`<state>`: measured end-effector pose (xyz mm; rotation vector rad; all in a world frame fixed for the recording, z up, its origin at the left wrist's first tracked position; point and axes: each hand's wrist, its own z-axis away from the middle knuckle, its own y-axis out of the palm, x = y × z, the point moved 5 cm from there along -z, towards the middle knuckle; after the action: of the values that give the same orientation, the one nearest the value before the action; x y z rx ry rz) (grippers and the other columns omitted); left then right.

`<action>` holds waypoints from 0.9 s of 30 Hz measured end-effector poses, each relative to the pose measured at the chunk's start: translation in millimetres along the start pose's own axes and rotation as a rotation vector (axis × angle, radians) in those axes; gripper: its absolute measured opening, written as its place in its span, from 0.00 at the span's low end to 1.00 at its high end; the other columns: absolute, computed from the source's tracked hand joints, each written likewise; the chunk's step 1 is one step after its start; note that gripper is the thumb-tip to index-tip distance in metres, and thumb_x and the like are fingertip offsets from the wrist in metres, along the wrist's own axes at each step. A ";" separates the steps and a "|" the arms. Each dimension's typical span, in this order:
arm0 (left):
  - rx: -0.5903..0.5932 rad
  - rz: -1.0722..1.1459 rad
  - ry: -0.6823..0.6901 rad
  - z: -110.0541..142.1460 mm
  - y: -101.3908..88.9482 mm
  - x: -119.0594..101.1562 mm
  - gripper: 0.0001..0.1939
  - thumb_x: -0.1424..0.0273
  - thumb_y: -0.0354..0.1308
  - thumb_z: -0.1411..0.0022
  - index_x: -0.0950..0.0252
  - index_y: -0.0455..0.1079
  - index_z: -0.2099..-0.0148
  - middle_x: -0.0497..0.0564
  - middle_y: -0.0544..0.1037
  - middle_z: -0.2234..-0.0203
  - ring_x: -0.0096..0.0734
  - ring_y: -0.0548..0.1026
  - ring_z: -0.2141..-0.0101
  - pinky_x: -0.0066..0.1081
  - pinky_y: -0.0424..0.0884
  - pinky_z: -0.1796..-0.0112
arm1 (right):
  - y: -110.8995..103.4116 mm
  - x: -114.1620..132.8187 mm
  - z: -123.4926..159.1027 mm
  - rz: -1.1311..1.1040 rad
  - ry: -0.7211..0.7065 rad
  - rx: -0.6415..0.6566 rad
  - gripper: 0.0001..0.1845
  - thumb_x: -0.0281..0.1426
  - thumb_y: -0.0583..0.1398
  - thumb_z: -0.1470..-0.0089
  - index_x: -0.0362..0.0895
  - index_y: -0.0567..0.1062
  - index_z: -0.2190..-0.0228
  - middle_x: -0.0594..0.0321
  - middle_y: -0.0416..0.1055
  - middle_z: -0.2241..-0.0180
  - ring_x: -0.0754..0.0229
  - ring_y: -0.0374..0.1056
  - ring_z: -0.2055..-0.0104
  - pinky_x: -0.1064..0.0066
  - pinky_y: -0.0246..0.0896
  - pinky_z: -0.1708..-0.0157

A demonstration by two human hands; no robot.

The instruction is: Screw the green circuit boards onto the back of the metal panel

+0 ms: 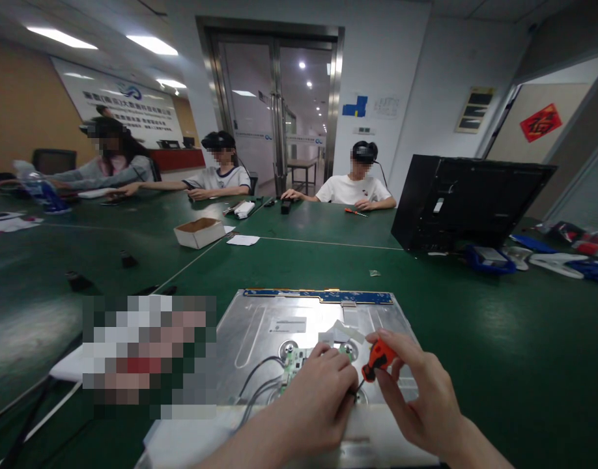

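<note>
My right hand pinches the orange and black handle of a screwdriver between thumb and fingers. Its thin shaft slants down to the left, beside my left hand, and the tip is hidden. My left hand is closed, fingers curled down over a small green circuit board; whatever they grip cannot be seen. Under both hands lies a metal display panel, back side up, with a blue circuit strip along its far edge. Black cables run from the green board toward me.
A large black monitor stands at the right, with blue-handled tools beside it. An open cardboard box sits left of centre on the green table. A blurred-out item lies left of the panel. Several people sit across the table.
</note>
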<state>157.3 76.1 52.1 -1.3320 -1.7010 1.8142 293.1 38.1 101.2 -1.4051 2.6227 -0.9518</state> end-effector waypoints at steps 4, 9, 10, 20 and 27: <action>0.014 0.007 -0.005 0.3 1.8 1.5 0.12 0.76 0.55 0.41 0.62 0.70 0.55 0.54 0.77 0.60 0.43 0.73 0.57 0.43 0.61 0.52 | -1.6 -0.5 -1.4 -0.017 -0.023 -0.063 0.24 0.26 0.56 0.39 0.48 0.60 0.42 0.63 0.74 0.66 0.64 0.67 0.77 0.74 0.66 0.80; 0.008 0.005 0.004 0.9 2.2 1.9 0.12 0.77 0.55 0.43 0.63 0.70 0.55 0.54 0.77 0.59 0.43 0.73 0.56 0.43 0.61 0.51 | -2.0 -0.8 -3.2 -0.012 -0.044 -0.063 0.21 0.28 0.58 0.39 0.48 0.63 0.45 0.61 0.74 0.66 0.63 0.69 0.74 0.74 0.67 0.80; 0.006 0.006 0.006 0.8 2.1 1.8 0.12 0.77 0.55 0.43 0.63 0.70 0.56 0.54 0.77 0.59 0.43 0.73 0.56 0.43 0.61 0.51 | -1.7 -0.6 -2.6 -0.009 -0.039 -0.052 0.21 0.28 0.57 0.39 0.47 0.63 0.45 0.59 0.75 0.64 0.62 0.70 0.73 0.74 0.68 0.79; 0.009 0.003 0.008 0.2 2.0 1.2 0.12 0.77 0.55 0.41 0.62 0.70 0.55 0.54 0.77 0.59 0.44 0.72 0.56 0.43 0.62 0.52 | -0.7 -0.1 -3.5 -0.010 -0.049 -0.084 0.21 0.27 0.58 0.39 0.48 0.62 0.45 0.63 0.73 0.66 0.64 0.68 0.75 0.74 0.67 0.80; 0.018 -0.004 0.008 0.5 0.0 0.0 0.09 0.77 0.56 0.42 0.64 0.70 0.58 0.54 0.77 0.61 0.42 0.73 0.58 0.43 0.61 0.52 | -0.4 1.3 -0.5 0.040 -0.025 -0.026 0.21 0.27 0.54 0.37 0.43 0.62 0.43 0.53 0.74 0.57 0.64 0.70 0.72 0.73 0.70 0.74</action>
<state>157.0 75.8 52.1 -1.3265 -1.6780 1.8155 292.5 37.3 102.2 -1.3554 2.6438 -0.8934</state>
